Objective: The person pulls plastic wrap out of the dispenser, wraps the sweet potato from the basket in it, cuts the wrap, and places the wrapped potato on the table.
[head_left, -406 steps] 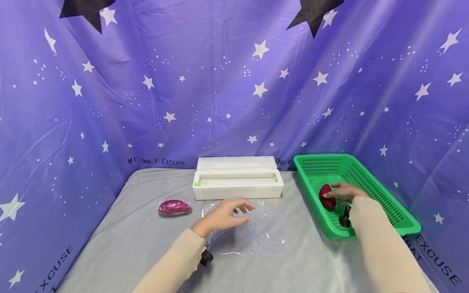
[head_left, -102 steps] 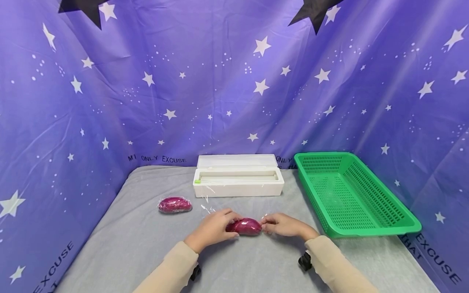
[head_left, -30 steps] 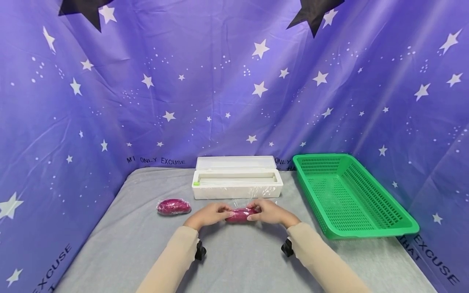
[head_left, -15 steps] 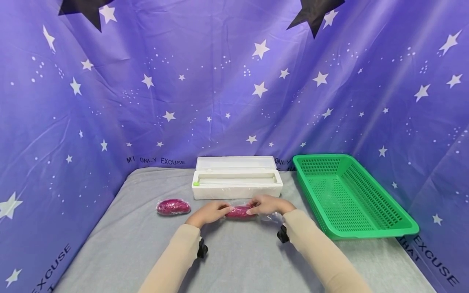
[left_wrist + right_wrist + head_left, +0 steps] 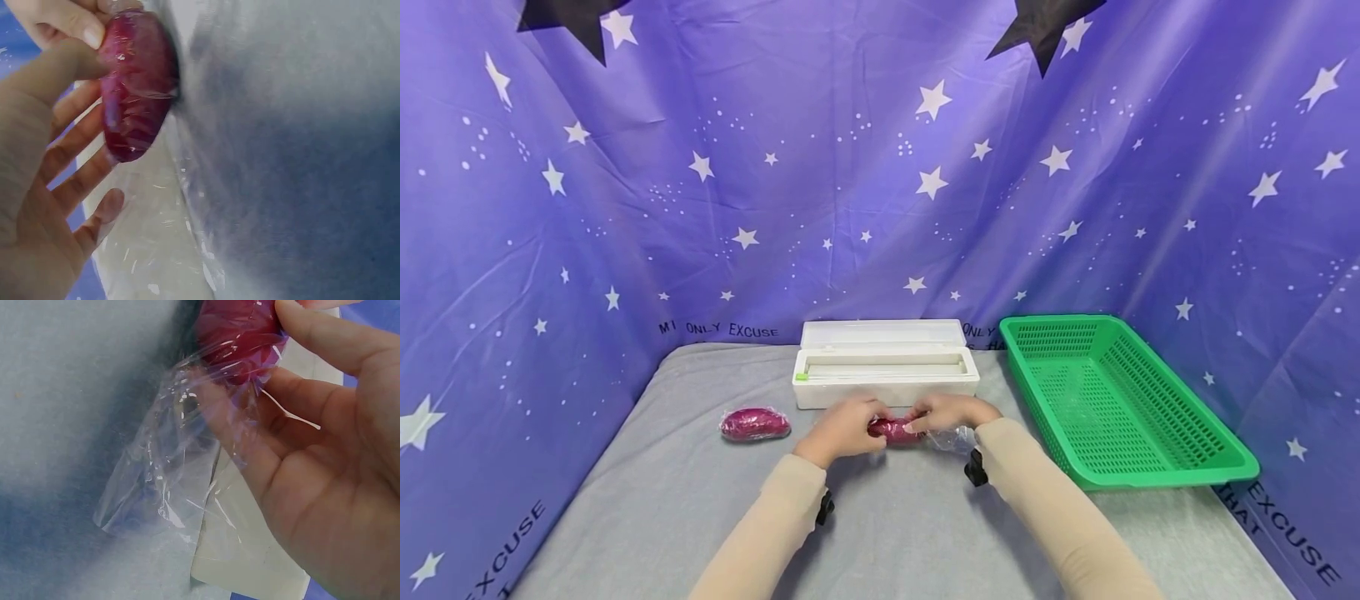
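So there's a shiny magenta oblong point(image 5: 895, 431) a bit below the middle of the head view, with both hands on it: left hand point(image 5: 844, 431) gripping its left end, right hand point(image 5: 952, 412) pinching the right one, thumb on top. Loose clear film point(image 5: 953, 439) trails off that right end. White box point(image 5: 887, 394) just above it, lid up; second wrapped oblong point(image 5: 755, 423) at left on the grey surface point(image 5: 895, 533), green basket point(image 5: 1172, 478) at right.

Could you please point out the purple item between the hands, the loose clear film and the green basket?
Purple item point(image 5: 140, 81): left wrist view, middle of its shiny side.
Loose clear film point(image 5: 159, 472): right wrist view, crumpled part beyond the item's end.
Green basket point(image 5: 1108, 412): head view, bare perforated floor.
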Available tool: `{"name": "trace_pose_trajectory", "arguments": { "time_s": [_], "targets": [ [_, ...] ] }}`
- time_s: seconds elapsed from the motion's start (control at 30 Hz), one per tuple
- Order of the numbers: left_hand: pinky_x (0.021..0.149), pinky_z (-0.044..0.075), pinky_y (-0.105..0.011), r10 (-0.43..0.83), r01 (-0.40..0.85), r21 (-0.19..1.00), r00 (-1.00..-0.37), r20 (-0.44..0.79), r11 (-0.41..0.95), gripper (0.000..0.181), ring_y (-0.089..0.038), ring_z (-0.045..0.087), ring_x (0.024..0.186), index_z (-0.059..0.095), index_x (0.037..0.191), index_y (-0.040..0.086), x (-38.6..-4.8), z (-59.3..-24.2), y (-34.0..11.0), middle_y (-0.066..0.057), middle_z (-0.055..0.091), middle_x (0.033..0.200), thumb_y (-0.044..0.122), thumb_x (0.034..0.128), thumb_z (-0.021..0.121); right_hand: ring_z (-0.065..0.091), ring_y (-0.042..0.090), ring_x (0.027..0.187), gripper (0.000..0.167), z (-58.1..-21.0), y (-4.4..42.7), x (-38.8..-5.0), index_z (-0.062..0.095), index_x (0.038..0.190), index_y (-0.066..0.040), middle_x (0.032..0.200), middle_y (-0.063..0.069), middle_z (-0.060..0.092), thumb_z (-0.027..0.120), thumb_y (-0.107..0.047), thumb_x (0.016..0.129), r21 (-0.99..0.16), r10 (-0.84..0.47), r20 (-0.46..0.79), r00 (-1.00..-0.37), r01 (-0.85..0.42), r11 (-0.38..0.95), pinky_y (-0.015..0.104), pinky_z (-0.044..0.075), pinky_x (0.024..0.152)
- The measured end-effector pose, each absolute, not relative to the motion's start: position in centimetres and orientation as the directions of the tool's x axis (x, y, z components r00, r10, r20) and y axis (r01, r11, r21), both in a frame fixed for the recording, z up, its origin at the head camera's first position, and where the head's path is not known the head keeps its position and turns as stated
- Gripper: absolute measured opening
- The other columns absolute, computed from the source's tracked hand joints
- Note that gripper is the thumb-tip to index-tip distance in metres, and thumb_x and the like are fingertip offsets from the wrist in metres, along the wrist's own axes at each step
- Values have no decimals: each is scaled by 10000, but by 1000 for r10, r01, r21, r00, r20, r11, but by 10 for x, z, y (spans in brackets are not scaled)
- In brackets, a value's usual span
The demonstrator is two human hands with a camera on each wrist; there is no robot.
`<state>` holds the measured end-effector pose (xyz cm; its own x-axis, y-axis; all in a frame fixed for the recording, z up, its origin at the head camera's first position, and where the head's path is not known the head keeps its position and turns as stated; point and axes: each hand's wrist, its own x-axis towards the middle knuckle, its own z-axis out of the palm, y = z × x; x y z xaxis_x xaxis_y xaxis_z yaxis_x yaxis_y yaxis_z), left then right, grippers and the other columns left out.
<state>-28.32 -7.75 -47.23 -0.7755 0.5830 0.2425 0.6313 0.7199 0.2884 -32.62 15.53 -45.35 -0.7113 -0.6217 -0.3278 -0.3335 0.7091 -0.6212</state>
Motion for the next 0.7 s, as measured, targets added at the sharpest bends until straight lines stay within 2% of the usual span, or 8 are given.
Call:
{"name": "trace_pose_trajectory", "arguments": {
  "time_s": [0.1, 0.17, 0.33, 0.43, 0.57, 0.7],
  "targets": [
    [934, 495, -326, 584, 632, 272, -774, 244, 725, 426, -142, 618, 1037, 716, 1131, 198, -286, -477, -77, 44, 679, 1119, 311, 757, 886, 611, 164, 938, 328, -454, 155, -327, 698, 1171, -58, 994, -12, 677, 655, -305, 960, -625, -620, -326, -714, -329, 708, 418, 496, 897],
    [942, 491, -326, 584, 637, 272, -771, 256, 721, 430, -146, 619, 1048, 715, 1119, 197, -289, -480, -77, 44, 677, 1115, 288, 743, 903, 607, 157, 909, 325, -456, 156, -328, 705, 1155, -58, 966, -11, 676, 644, -317, 968, -638, -621, -321, -715, -321, 699, 389, 499, 861],
    [972, 479, -337, 575, 632, 287, -774, 264, 720, 407, -155, 618, 1075, 718, 1120, 196, -296, -484, -79, 37, 683, 1140, 231, 754, 892, 591, 162, 792, 319, -461, 160, -329, 716, 1061, -63, 883, 25, 665, 579, -347, 1006, -680, -628, -281, -726, -311, 664, 330, 498, 722],
    [1012, 457, -358, 577, 629, 282, -777, 250, 725, 410, -168, 610, 1118, 715, 1136, 194, -300, -484, -79, 31, 681, 1177, 246, 765, 883, 589, 199, 721, 334, -461, 164, -328, 708, 1014, -53, 839, 79, 657, 529, -334, 1031, -691, -629, -245, -737, -323, 647, 352, 503, 657],
    [1040, 434, -370, 586, 630, 275, -777, 231, 727, 397, -176, 600, 1151, 716, 1147, 185, -305, -483, -79, 31, 683, 1188, 268, 789, 864, 606, 179, 767, 325, -460, 167, -325, 715, 1102, -28, 875, 52, 671, 534, -288, 1028, -650, -622, -159, -767, -393, 651, 371, 521, 721],
    [1039, 435, -375, 579, 620, 279, -784, 222, 733, 378, -184, 602, 1152, 722, 1154, 176, -307, -482, -79, 26, 685, 1188, 263, 808, 849, 637, 194, 905, 279, -457, 166, -321, 698, 1158, 24, 1001, 70, 706, 604, -172, 982, -605, -609, -33, -793, -469, 643, 410, 528, 852]
  ]
}}
